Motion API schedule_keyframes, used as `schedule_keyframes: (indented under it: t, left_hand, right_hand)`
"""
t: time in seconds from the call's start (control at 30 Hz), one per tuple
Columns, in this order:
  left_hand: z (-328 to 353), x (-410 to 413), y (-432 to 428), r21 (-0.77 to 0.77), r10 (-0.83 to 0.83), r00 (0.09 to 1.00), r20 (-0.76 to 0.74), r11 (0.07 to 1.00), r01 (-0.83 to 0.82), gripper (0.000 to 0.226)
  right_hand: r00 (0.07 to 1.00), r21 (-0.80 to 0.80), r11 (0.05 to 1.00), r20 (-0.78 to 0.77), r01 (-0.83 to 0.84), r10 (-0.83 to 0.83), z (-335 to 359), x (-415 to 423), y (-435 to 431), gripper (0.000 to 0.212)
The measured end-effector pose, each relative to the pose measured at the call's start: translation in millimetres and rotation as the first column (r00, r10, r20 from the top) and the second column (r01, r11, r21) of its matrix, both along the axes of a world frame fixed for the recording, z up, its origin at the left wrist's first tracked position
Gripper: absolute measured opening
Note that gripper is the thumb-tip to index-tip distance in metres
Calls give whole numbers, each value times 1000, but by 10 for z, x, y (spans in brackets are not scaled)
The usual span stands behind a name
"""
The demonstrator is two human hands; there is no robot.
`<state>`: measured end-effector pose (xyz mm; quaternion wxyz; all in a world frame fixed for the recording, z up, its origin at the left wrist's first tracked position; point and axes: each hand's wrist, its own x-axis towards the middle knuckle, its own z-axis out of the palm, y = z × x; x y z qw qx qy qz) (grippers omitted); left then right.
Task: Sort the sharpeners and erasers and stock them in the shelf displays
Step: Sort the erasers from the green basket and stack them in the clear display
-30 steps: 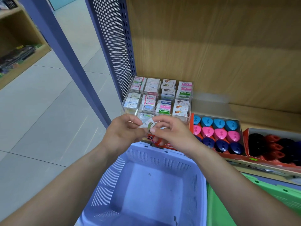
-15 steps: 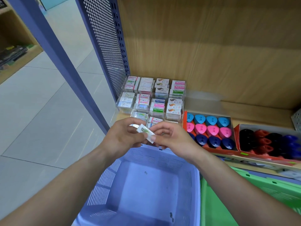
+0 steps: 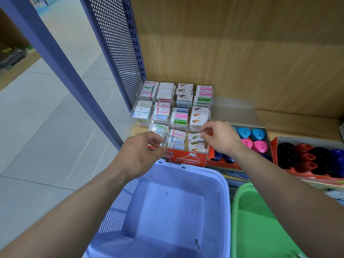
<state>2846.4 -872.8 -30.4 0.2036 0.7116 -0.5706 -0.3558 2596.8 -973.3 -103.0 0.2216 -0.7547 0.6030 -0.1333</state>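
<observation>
Wood-grain shelf [image 3: 279, 120] with a blue perforated metal side panel [image 3: 115, 53]. The clear acrylic tiered eraser display [image 3: 134, 116] sits in the left corner, with its red "HARD ERASER" front label [image 3: 188, 158] facing me.

Right hand [image 3: 221, 138]: thumb and fingertips pinch a small white sleeved eraser with green print [image 3: 195, 136] by its right end. It sits tilted just above the right-most cell of the display's front row, over the matching green-print erasers [image 3: 196, 145] already stacked there.

Left hand [image 3: 137, 155]: fingers loosely curled by the display's front-left corner, and I see nothing in it.

Step in hand, as I read it: seat this eraser in that cell.
- Level it first; it's skewed against the stack below.
- Lower it flat, print side up, same orientation as its neighbours.
- Release only once it rests on the stack. The cell looks nearly full, so a drop could bounce it over the front lip.
- The left hand is well placed to brace the acrylic, which probably slides on the shelf if nudged.
- Keep the wrist clear of the red cardboard tray of blue and pink teardrop sharpeners [image 3: 223, 165], which is directly under the right forearm.

The lilac slotted plastic basket [image 3: 186, 171] below shows only a few dark specks, so eraser stock looks close to done.
</observation>
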Motion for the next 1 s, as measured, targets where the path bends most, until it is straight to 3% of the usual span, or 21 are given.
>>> schedule_keyframes:
  t: [0.3, 0.5, 0.63, 0.77, 0.9, 1.0]
  left_hand:
    - [-41, -32, -42, 39, -72, 997, 32, 997, 71, 17]
    - [7, -220, 22, 61, -210, 967, 148, 977, 203, 23]
    - [-26, -678, 224, 90, -406, 883, 235, 914, 396, 33]
    - [-129, -1311, 614, 120, -606, 748, 270, 792, 598, 40]
    - [-387, -1783, 1019, 187, -738, 588, 331, 663, 725, 50]
    - [-701, -1892, 1238, 193, -739, 557, 379, 652, 734, 58]
  right_hand:
    - [949, -1, 994, -296, -112, 106, -234, 130, 12, 24]
    - [985, -15, 998, -163, -57, 54, 87, 49, 235, 25]
    - [997, -91, 996, -71, 21, -28, 348, -345, 756, 20]
    - [994, -40, 995, -60, 90, -92, 331, -1069, 1457, 19]
    - [982, 129, 986, -166, 108, -86, 73, -1744, 2083, 23]
    - [986, 310, 947, -165, 88, -38, -318, -2042, 2392, 30]
